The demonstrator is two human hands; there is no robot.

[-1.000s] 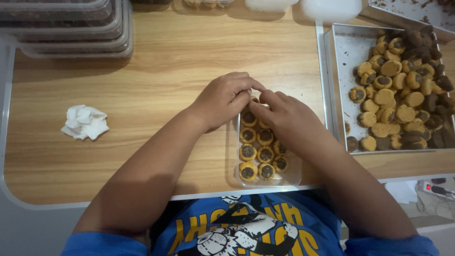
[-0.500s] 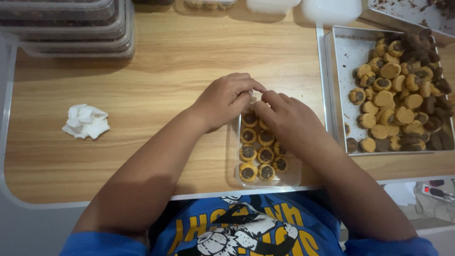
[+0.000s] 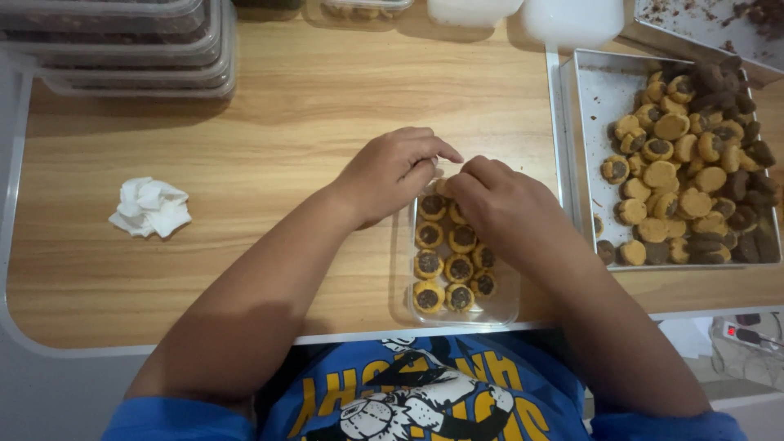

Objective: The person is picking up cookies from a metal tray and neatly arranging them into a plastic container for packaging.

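Note:
A clear plastic container (image 3: pixel 506 306) lies on the wooden table (image 3: pixel 286 147) in front of me, holding several small round cookies (image 3: pixel 459 267) with dark chocolate centres. My left hand (image 3: pixel 392 171) and my right hand (image 3: pixel 506 208) meet over the container's far end, fingertips pinched together on the cookies there. What exactly the fingers hold is hidden beneath them.
A metal tray (image 3: pixel 592 106) heaped with more such cookies (image 3: pixel 694 171) sits at the right. A crumpled white tissue (image 3: pixel 151 207) lies at the left. Stacked clear lidded containers (image 3: pixel 131 45) stand at the back left, white tubs (image 3: pixel 572 18) at the back.
Both hands stay over the container's far end; the fingers shift only slightly.

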